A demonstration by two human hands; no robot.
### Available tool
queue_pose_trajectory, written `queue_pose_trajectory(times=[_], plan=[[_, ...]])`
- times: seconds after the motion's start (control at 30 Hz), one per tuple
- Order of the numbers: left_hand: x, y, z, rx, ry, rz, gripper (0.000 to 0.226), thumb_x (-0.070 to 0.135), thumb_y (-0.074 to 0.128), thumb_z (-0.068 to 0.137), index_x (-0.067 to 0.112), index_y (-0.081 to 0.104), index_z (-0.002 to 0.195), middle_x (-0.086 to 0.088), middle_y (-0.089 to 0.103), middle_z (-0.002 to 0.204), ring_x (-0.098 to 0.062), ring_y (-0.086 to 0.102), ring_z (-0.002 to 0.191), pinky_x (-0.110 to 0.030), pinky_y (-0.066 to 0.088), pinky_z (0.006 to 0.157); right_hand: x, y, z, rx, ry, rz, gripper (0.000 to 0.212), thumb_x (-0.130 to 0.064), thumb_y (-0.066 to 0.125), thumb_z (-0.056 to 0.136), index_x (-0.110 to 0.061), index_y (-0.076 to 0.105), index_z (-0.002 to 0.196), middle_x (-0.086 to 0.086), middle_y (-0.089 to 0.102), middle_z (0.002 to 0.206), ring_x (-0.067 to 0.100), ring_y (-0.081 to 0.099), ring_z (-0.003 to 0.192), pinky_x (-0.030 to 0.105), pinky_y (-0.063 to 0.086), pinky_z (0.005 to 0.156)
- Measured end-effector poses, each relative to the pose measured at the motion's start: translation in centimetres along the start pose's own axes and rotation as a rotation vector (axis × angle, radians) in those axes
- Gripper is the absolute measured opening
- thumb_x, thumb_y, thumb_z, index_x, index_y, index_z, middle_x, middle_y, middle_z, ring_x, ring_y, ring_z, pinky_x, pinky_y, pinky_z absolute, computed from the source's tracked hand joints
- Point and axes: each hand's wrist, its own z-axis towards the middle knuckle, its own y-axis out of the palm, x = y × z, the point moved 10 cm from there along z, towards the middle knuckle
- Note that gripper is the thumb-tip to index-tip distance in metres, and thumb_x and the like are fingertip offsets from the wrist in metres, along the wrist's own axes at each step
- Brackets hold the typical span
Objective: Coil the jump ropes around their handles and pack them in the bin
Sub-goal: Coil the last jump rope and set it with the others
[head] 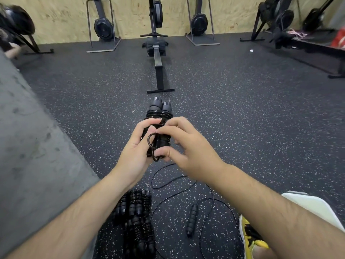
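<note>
We see the left hand (136, 146) with its fingers (150, 122) wrapped round a pair of black ribbed plastic handles (159, 109) bound in coils of thin black cord, held above the speckled rubber floor (242, 118). The right hand (188, 148) pinches the last small loop of cord (152, 144) against the bundle. We judge the springy end to be the risk: if that pinch slips before the loop is tucked, the coils could unwind. Near us, a loose black jump rope (192, 219) lies just right of a heap of coiled ropes (135, 208) and could snag.
</note>
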Motion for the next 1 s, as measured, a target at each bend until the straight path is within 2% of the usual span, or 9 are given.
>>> queue_pose_trajectory(times=[0.1, 0.17, 0.23, 0.37, 0.47, 0.63, 0.87, 0.9, 1.0], plan=[[0.3, 0.2, 0.0, -0.019, 0.010, -0.051, 0.024, 0.027, 0.044, 0.101, 0.027, 0.062, 0.118, -0.009, 0.070, 0.107, -0.027, 0.061, 0.087, -0.036, 0.055, 0.063, -0.3, -0.5, 0.0, 0.039, -0.015, 0.077, 0.037, -0.019, 0.074, 0.090, -0.010, 0.063, 0.124, -0.015, 0.052, 0.114, -0.002, 0.051, 0.084, 0.008, 0.037, 0.079], [0.3, 0.3, 0.1, -0.034, 0.006, -0.062, 0.026, 0.028, 0.044, 0.101, 0.026, 0.061, 0.121, -0.014, 0.067, 0.111, -0.032, 0.060, 0.091, -0.041, 0.055, 0.064, 0.1, -1.0, 0.0, 0.074, 0.007, 0.129, 0.036, -0.015, 0.074, 0.089, -0.009, 0.065, 0.123, -0.017, 0.052, 0.107, 0.006, 0.052, 0.076, 0.011, 0.038, 0.076], [0.2, 0.6, 0.0, -0.056, -0.006, -0.075, 0.028, 0.028, 0.044, 0.101, 0.025, 0.060, 0.123, -0.016, 0.067, 0.115, -0.032, 0.061, 0.091, -0.043, 0.055, 0.064, 0.4, -1.6, 0.0, 0.102, 0.008, 0.136, 0.030, -0.013, 0.075, 0.088, -0.007, 0.069, 0.116, -0.009, 0.056, 0.101, 0.011, 0.053, 0.075, 0.015, 0.040, 0.075], [0.6, 1.1, -0.2, -0.090, -0.006, -0.142, 0.030, 0.022, 0.041, 0.099, 0.021, 0.059, 0.123, -0.015, 0.068, 0.114, -0.030, 0.064, 0.085, -0.044, 0.056, 0.064, 0.5, -2.4, 0.0, 0.104, -0.044, 0.002, 0.012, -0.012, 0.073, 0.089, -0.001, 0.072, 0.094, 0.004, 0.061, 0.088, 0.016, 0.056, 0.076, 0.025, 0.046, 0.069], [1.0, 0.9, 0.0, -0.091, 0.004, -0.205, 0.035, 0.016, 0.041, 0.097, 0.017, 0.056, 0.128, -0.020, 0.066, 0.114, -0.033, 0.064, 0.086, -0.045, 0.056, 0.064, 0.5, -2.4, -0.2, 0.078, -0.091, -0.115, 0.015, -0.014, 0.068, 0.094, -0.002, 0.072, 0.085, 0.002, 0.061, 0.085, 0.016, 0.057, 0.072, 0.032, 0.049, 0.065], [0.7, 1.5, -0.1, -0.148, -0.010, -0.209, 0.039, 0.012, 0.047, 0.092, 0.019, 0.057, 0.129, -0.020, 0.063, 0.117, -0.032, 0.061, 0.085, -0.046, 0.055, 0.070, -0.4, -1.8, -0.7, 0.076, -0.148, -0.210, 0.011, -0.012, 0.068, 0.093, -0.007, 0.072, 0.084, -0.001, 0.061, 0.087, 0.007, 0.050, 0.070, 0.024, 0.047, 0.065], [0.2, 3.1, -0.9, -0.180, 0.018, -0.180, 0.039, 0.012, 0.042, 0.097, 0.015, 0.044, 0.135, -0.010, 0.068, 0.119, -0.022, 0.068, 0.099, -0.032, 0.058, 0.077, 1.2, -1.7, -1.2, 0.267, 0.095, -0.010, 0.013, -0.017, 0.073, 0.086, -0.008, 0.070, 0.077, -0.006, 0.051, 0.081, 0.010, 0.052, 0.066, 0.040, 0.051, 0.058], [0.1, 3.0, -0.8, -0.168, 0.022, -0.176, 0.038, 0.013, 0.043, 0.097, 0.016, 0.045, 0.135, -0.011, 0.067, 0.121, -0.023, 0.068, 0.102, -0.032, 0.057, 0.079, 1.4, -1.6, -1.3, 0.285, 0.121, 0.025, 0.013, -0.017, 0.073, 0.087, -0.007, 0.071, 0.078, -0.005, 0.051, 0.082, 0.010, 0.052, 0.067, 0.039, 0.051, 0.059], [0.1, 1.9, -0.5, -0.092, 0.026, -0.160, 0.033, 0.015, 0.046, 0.100, 0.022, 0.052, 0.132, -0.011, 0.065, 0.126, -0.023, 0.063, 0.110, -0.032, 0.055, 0.089, 0.6, -0.7, -1.0, 0.215, 0.086, 0.012, 0.009, -0.012, 0.068, 0.092, -0.007, 0.074, 0.096, -0.001, 0.049, 0.092, 0.007, 0.050, 0.078, 0.018, 0.043, 0.072]])
